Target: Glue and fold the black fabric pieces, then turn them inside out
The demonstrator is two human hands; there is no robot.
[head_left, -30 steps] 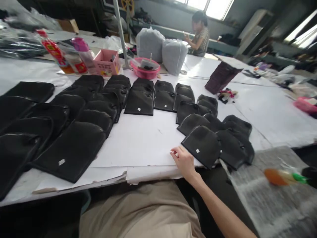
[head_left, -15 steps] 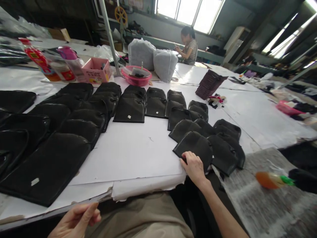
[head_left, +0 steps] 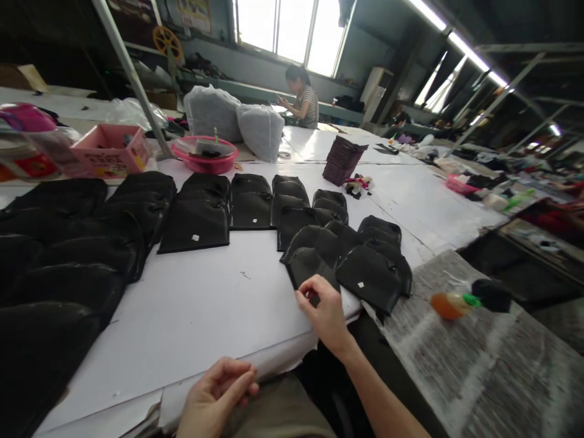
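Observation:
Rows of flat black pouches lie overlapped across a white table (head_left: 219, 304). My right hand (head_left: 322, 313) pinches the near edge of the closest black pouch (head_left: 310, 267) at the table's front edge. Beside it another black pouch (head_left: 367, 278) shows a small white tag. My left hand (head_left: 214, 395) rests low by the torn paper edge of the table, fingers loosely curled, holding nothing.
A pink box (head_left: 109, 149) and a pink basin (head_left: 205, 155) stand at the back, with two grey bags (head_left: 232, 121) behind. A dark stack (head_left: 340, 161) sits mid-table. A person (head_left: 301, 97) sits far off. An orange object (head_left: 447, 304) lies on grey sheeting at right.
My right hand has taken the nearest pouch by its edge and shifted it leftward. My left hand has come up to the table edge. The camera has turned right and upward.

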